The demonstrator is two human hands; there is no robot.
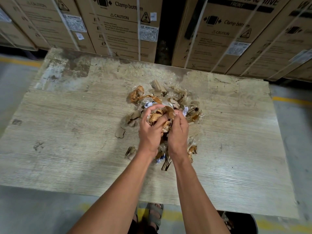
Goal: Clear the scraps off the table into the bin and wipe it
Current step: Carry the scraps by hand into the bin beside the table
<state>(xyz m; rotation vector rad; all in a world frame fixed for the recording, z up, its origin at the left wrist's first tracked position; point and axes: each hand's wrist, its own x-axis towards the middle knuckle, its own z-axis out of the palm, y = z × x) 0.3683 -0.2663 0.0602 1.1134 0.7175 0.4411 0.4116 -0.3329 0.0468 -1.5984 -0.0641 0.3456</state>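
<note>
Below the tabletop's near right corner, the dark bin [239,223] sits on the floor, nearest the right arm. Above the middle of the table [67,149], the left hand [150,132] and right hand [179,130] curl together around a bundle of scraps [160,117], gripping it between them. Beyond and around them, the loose pile [168,97] lies toward the far edge, so the held load must travel back and rightward.

middle box [121,29]: "Clamp bottom", "CAUTION" beside warning triangle; fine print under it unreadable
right box [224,31]: "FRONT", cut-off "...MACHINE" on dark band at top; "Clamp bottom", "CAUTION" lower down
left box [42,19]: faint "CAUTION", rest blurred
white stickers [148,33]: barcode-type print, too small to read
</note>
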